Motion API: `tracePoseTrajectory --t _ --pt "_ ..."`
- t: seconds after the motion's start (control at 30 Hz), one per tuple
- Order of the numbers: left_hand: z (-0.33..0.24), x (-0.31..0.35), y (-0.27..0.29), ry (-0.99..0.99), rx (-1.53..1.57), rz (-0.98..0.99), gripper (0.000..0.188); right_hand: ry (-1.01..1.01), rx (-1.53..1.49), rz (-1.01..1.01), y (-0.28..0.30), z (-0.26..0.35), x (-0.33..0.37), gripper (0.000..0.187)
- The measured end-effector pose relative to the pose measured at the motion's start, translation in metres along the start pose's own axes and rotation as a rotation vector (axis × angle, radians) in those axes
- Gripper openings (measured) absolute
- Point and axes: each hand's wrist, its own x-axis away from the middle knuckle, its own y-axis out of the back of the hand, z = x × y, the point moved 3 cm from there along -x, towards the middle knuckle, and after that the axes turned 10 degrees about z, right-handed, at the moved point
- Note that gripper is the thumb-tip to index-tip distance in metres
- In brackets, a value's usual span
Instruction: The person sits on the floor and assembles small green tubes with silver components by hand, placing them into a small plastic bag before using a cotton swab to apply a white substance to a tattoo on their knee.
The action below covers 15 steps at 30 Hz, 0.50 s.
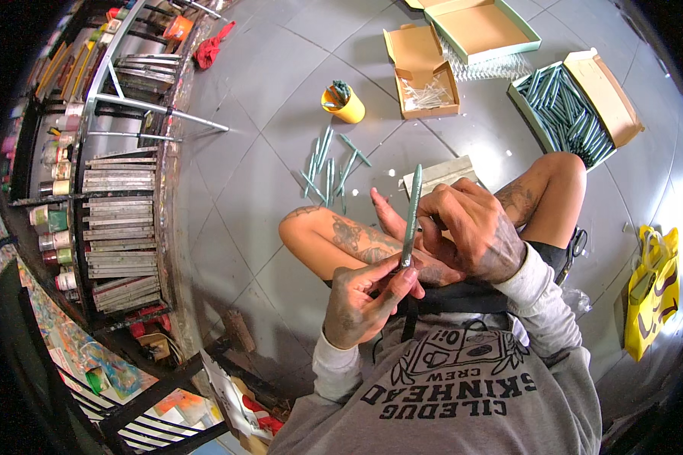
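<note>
My left hand [364, 298] pinches the lower end of a slim dark green pen [413, 208] between thumb and fingers. The pen stands nearly upright over my crossed legs. Close against its right side is my right hand [470, 231], with fingers curled inward; what they hold, if anything, is hidden. Beyond my knees several similar green pens [330, 165] lie loose on the floor. A yellow cup [349, 112] behind them holds more dark green pieces. Past my right hand, a flat greyish slab [440, 174] lies on the tiles.
An open carton [542, 136] full of green pens stands at the right. An open brown box [431, 112] holds small clear pieces, with a larger open box [501, 57] behind. A rack [121, 186] with jars runs along the left. A yellow bag [649, 303] lies far right.
</note>
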Motion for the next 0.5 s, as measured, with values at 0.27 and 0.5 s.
tracePoseTrajectory --t 0.27,0.5 --pt "0.0 0.002 0.001 -0.013 0.013 0.01 0.027 0.019 0.02 -0.014 0.005 -0.004 -0.008 0.024" --pt "0.012 0.004 0.005 -0.075 0.057 0.041 0.027 0.017 0.078 0.027 0.009 -0.007 -0.012 0.025"
